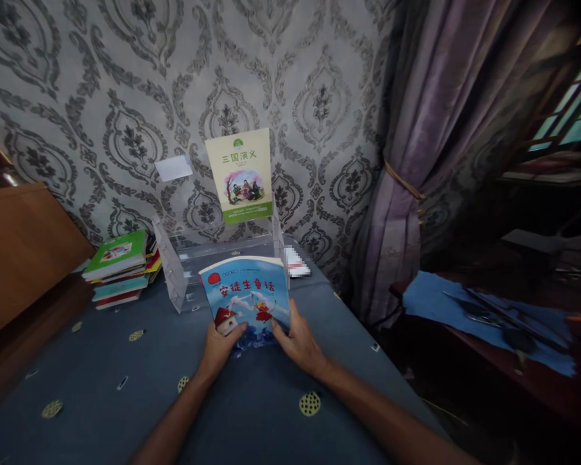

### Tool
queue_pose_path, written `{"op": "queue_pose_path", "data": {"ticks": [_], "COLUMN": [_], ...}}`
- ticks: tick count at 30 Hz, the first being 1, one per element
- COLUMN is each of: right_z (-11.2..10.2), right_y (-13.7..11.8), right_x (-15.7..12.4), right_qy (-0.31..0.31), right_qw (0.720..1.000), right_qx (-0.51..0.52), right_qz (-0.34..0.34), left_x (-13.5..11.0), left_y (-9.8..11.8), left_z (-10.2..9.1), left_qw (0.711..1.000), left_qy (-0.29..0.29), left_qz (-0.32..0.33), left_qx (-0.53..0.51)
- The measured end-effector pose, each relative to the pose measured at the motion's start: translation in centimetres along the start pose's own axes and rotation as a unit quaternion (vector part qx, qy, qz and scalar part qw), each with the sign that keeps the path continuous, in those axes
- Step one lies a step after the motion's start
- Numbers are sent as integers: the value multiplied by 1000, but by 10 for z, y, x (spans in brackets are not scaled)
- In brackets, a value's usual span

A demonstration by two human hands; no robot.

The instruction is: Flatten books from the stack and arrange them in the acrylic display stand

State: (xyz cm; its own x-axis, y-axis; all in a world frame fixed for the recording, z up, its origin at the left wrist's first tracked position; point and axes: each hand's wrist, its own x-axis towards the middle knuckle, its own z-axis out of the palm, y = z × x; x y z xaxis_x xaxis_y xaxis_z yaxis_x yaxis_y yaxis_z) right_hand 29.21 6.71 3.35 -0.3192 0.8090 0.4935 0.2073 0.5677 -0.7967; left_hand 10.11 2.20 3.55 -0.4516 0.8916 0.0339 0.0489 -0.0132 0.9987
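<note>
A blue children's book with a red-dressed figure on its cover is held tilted in front of a clear acrylic book stand. My left hand grips the book's lower left corner, thumb on the cover. My right hand holds its lower right edge, fingers wrapped round it. A cream and green book stands upright at the back of the stand, against the wall.
A stack of several books lies left of the stand on the blue dotted tablecloth. A brown wooden board is at the left. A purple tied curtain and a dark table with blue cloth are to the right.
</note>
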Motion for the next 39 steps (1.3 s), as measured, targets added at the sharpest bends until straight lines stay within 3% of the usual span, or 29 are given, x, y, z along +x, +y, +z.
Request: {"op": "queue_pose_path", "data": {"ticks": [4, 10, 19, 33, 39], "right_z": [3, 3, -1, -3, -5], "right_y": [3, 4, 17, 12, 9], "right_x": [-3, -3, 1, 2, 2], "right_qy": [1, -1, 12, -10, -22], "right_qw": [1000, 998, 985, 986, 989], "right_qx": [0, -8, -170, -162, -142], "right_qz": [-21, -68, -3, 42, 43], "left_x": [1, -2, 8, 12, 11], "left_y": [3, 7, -7, -15, -16], "left_z": [-2, -2, -1, -5, -6], "left_qw": [999, 998, 996, 998, 997], "left_qy": [-38, 15, -13, -9, -20], "left_qz": [16, 36, 6, 18, -16], "left_qx": [-8, -51, -83, -64, -69]}}
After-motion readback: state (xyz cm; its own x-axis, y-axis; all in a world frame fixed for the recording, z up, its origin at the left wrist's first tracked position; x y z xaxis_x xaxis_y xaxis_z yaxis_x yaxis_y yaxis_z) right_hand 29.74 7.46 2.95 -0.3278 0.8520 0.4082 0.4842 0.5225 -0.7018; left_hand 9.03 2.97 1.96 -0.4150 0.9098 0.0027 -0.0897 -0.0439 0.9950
